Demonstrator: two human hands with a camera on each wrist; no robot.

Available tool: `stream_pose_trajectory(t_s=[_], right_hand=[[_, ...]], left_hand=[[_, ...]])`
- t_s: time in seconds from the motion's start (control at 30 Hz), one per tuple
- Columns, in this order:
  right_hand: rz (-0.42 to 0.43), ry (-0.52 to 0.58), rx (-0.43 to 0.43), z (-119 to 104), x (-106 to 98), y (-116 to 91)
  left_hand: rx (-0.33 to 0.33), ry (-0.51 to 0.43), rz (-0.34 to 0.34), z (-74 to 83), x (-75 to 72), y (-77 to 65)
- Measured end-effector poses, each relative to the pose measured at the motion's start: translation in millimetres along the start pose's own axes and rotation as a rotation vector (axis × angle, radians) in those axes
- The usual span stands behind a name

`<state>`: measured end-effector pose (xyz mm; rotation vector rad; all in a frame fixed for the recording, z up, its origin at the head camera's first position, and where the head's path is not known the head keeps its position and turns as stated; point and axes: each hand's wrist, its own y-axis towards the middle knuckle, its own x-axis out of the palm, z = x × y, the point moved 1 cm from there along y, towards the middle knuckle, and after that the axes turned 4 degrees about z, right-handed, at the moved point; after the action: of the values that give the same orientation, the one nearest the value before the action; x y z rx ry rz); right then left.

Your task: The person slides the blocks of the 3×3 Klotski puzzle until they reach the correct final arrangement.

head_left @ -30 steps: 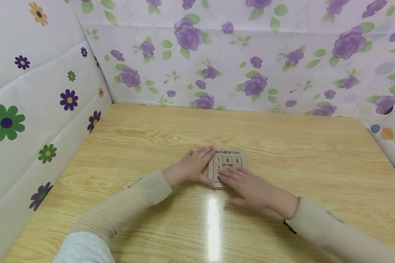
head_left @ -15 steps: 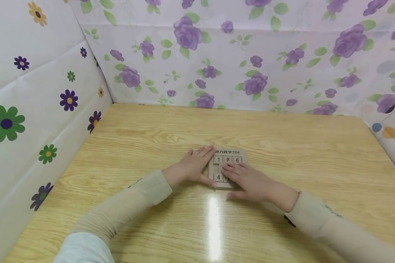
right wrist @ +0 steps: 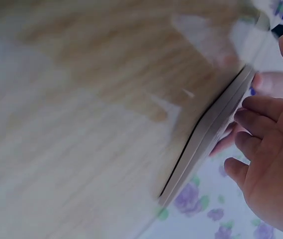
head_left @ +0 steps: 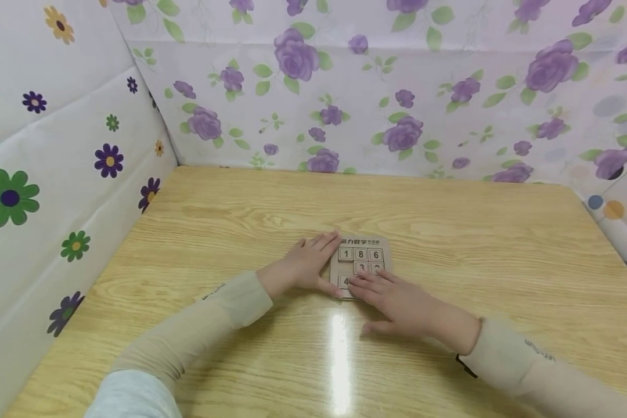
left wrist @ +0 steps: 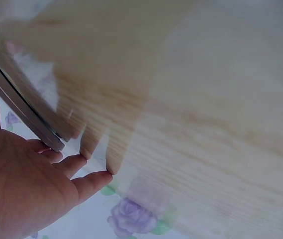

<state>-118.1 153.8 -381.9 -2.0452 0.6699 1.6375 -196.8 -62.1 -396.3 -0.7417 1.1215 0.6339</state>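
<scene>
A flat number slide puzzle (head_left: 335,273) lies on the table, with square numbered tiles in its frame. In the head view the tiles 1, 8 and 6 form the top row. Tile 3 (head_left: 361,266) sits in the middle column, with a gap at its left; tile 4 (head_left: 344,281) is below that gap. My left hand (head_left: 304,264) holds the puzzle's left side, fingers at the upper corner and thumb at the lower corner. My right hand (head_left: 404,303) lies over the lower right, extended fingertips touching the bottom row beside tile 4 and hiding the other tiles there.
The glossy wooden table (head_left: 230,215) extends around the puzzle and reflects a bright light streak. A purple-flowered cloth (head_left: 345,104) hangs behind it, and a flower-print sheet (head_left: 73,174) stands along the left.
Tile 3 has slid from the left column to the middle column, leaving the gap at the left. My right hand went up with it, then came down to the bottom row. My left hand stays put.
</scene>
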Motion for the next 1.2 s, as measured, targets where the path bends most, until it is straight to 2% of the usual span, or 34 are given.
stream_pose_trajectory(t_s=[0.2, 0.5, 0.97, 1.2], right_hand=[[0.001, -0.036, -0.024, -6, 3, 2], [0.005, -0.032, -0.028, -5, 5, 4], [0.023, 0.016, 0.004, 14, 5, 17], [0.023, -0.004, 0.025, 16, -1, 7]], left_hand=[[0.0, 0.018, -0.001, -0.9, 1.5, 1.3], [0.003, 0.022, -0.002, -0.4, 0.1, 1.1], [-0.009, 0.028, -0.011, 0.3, 0.3, 0.3], [-0.008, 0.039, -0.01, -0.8, -0.2, 1.0]])
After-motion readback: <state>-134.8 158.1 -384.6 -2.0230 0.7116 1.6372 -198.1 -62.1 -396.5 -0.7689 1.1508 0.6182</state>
